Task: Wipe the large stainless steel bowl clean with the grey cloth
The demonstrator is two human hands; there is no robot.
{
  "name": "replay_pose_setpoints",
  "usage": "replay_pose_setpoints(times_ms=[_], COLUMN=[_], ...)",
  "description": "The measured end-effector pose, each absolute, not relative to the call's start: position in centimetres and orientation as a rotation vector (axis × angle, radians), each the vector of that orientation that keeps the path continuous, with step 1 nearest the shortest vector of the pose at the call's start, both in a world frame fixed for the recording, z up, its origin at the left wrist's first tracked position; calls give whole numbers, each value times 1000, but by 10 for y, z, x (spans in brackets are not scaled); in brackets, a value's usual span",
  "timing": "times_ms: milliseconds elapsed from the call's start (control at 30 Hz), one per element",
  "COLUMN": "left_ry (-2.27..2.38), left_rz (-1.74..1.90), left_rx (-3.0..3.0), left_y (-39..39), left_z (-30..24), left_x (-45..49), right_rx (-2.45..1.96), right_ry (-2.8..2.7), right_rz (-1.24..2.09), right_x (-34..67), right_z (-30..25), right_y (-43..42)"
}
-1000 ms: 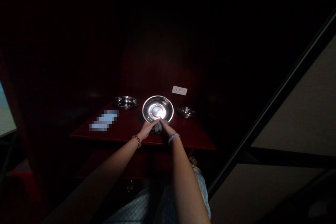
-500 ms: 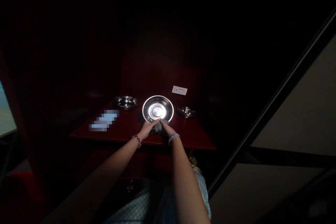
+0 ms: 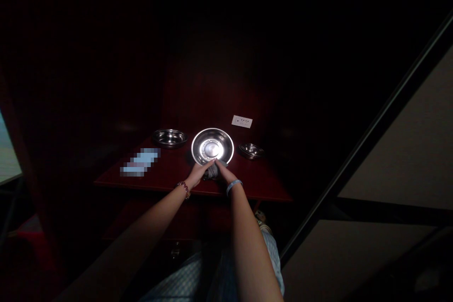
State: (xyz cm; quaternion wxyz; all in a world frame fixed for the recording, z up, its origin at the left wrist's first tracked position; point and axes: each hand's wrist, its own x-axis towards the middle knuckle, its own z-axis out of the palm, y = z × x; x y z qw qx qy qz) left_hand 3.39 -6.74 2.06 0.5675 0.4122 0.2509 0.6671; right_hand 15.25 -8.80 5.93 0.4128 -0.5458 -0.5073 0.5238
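A shiny metal bowl (image 3: 213, 149) is tilted so that its inside faces me, above the dark red desk (image 3: 255, 184). My left hand (image 3: 199, 172) grips its near rim from the left, thumb on top. From the right, my right hand (image 3: 225, 171) closes on the same rim, its thumb almost meeting the other. Between my palms, under the rim, shows a grey cloth (image 3: 211, 172). The fingers beneath the bowl are hidden.
Left of the bowl stands a wider metal dish (image 3: 170, 138); to the right, a small stack of metal bowls (image 3: 251, 150). A blurred-out light patch (image 3: 140, 162) lies at the desk's left. A white socket plate (image 3: 242, 121) is on the back wall.
Almost nothing differs. Both hands keep the bowl at nearly the same place and tilt.
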Motion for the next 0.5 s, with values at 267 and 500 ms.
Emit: replay_pose_setpoints(times_ms=[267,500], left_ry=[605,591], left_rz=[1572,1585], left_rx=[950,965], left_y=[-68,-68], left_z=[22,21], left_x=[34,35], right_rx=[-1393,-1379], right_ry=[-1138,-1156], right_rz=[1401,1397], right_x=[150,151], right_z=[57,57], right_y=[-85,-88])
